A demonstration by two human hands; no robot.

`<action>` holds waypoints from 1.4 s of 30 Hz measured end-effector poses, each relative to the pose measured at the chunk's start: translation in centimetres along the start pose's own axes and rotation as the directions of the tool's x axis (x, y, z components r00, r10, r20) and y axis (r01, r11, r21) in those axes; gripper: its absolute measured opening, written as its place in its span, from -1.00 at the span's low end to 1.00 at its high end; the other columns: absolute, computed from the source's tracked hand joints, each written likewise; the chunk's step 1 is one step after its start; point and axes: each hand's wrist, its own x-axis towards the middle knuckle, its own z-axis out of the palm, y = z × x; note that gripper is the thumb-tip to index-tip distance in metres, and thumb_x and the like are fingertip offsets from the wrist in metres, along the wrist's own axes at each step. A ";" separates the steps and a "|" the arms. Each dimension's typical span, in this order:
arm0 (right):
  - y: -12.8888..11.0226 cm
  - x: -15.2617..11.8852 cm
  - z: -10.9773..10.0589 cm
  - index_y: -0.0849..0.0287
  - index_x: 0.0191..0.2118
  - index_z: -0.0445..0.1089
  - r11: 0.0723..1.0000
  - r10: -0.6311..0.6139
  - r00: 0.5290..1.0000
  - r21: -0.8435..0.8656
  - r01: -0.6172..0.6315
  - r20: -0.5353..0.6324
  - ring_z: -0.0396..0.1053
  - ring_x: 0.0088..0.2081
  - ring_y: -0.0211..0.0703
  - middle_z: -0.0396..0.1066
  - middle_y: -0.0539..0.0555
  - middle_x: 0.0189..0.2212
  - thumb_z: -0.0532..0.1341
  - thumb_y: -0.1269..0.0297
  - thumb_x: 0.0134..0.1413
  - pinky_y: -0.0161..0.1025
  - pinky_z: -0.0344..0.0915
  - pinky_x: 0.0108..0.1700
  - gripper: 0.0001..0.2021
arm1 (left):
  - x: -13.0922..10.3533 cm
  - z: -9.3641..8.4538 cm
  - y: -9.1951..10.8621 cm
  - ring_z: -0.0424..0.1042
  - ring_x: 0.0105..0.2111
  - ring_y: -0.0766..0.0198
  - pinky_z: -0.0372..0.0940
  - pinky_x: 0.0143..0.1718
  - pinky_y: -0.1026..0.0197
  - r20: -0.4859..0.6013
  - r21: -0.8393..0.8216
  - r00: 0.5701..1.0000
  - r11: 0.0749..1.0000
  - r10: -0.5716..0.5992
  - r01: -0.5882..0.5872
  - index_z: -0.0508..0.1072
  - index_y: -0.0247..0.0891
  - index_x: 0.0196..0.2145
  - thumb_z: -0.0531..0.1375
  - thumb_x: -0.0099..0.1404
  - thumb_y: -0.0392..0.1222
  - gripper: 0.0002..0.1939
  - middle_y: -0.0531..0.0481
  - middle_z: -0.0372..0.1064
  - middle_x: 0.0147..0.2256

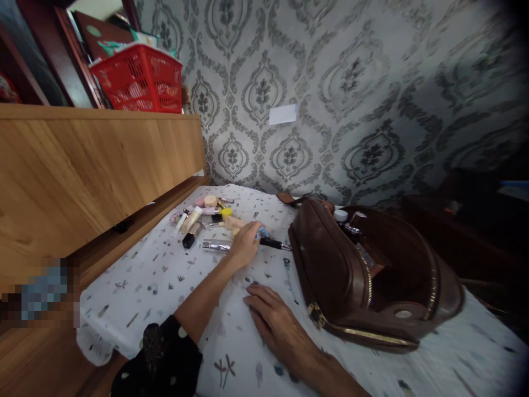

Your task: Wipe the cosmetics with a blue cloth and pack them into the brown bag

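My left hand (245, 243) reaches over the cosmetics on a white patterned cloth (140, 281), its fingers curled closed. A small blue-and-white thing (262, 232) shows at the fingertips; its kind is unclear. Beside the hand lie a shiny silver tube (216, 245) and a black pen-like stick (274, 243) with a silver tip. Behind them is a loose pile with a black-capped foundation bottle (192, 235), a cream tube (192, 219) and a yellow-lidded jar (226, 212). My right hand (278, 317) rests flat on the cloth, fingers stretched out, holding nothing.
An unzipped brown leather bag (330, 259) stands on the right, with a white-capped bottle (341, 216) and other containers inside. To the left runs a wooden cabinet (103, 171) carrying a red basket (140, 80). A patterned wall (322, 71) closes off the back.
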 end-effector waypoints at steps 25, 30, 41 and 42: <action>-0.3 0.0 -0.7 0.12 -0.02 0.43 1.000 0.019 0.999 -0.005 -0.019 -0.033 0.42 0.08 -0.02 0.48 0.19 -0.01 0.09 0.54 0.18 0.00 0.42 0.12 -0.68 | 0.1 -4.5 -8.8 0.25 0.09 0.07 0.32 0.00 0.09 0.243 0.496 0.943 0.865 -0.227 0.080 0.36 -0.07 0.07 0.07 0.29 -0.40 -0.56 -0.09 0.31 0.04; -0.1 -0.1 -0.6 0.14 -0.01 0.41 0.999 -0.008 0.999 -0.037 0.007 -0.039 0.41 0.08 -0.02 0.47 0.20 0.00 0.08 0.52 0.20 0.00 0.42 0.12 -0.69 | -0.9 -5.2 -8.2 0.27 0.12 0.12 0.28 0.06 0.12 0.255 0.468 0.941 0.880 -0.221 0.080 0.32 -0.08 0.13 0.09 0.25 -0.39 -0.50 -0.04 0.34 0.09; -0.2 -0.2 -0.7 0.14 -0.01 0.43 1.000 0.001 1.000 -0.026 -0.001 -0.025 0.40 0.09 -0.04 0.47 0.18 -0.01 0.09 0.53 0.18 -0.01 0.41 0.13 -0.68 | 0.9 -7.8 -12.1 0.32 0.12 -0.12 0.30 0.03 -0.04 0.114 0.584 0.889 0.754 -0.443 0.300 0.42 -0.37 0.00 0.07 0.30 -0.29 -0.67 -0.37 0.36 0.07; -0.2 -0.2 -0.7 0.14 -0.01 0.43 1.000 0.002 1.000 -0.023 -0.002 -0.023 0.40 0.08 -0.04 0.48 0.18 -0.01 0.09 0.53 0.19 -0.01 0.41 0.13 -0.68 | 0.8 -8.1 -12.4 0.33 0.11 -0.11 0.30 0.02 -0.04 0.110 0.585 0.884 0.749 -0.454 0.311 0.43 -0.35 -0.02 0.07 0.30 -0.28 -0.68 -0.36 0.38 0.06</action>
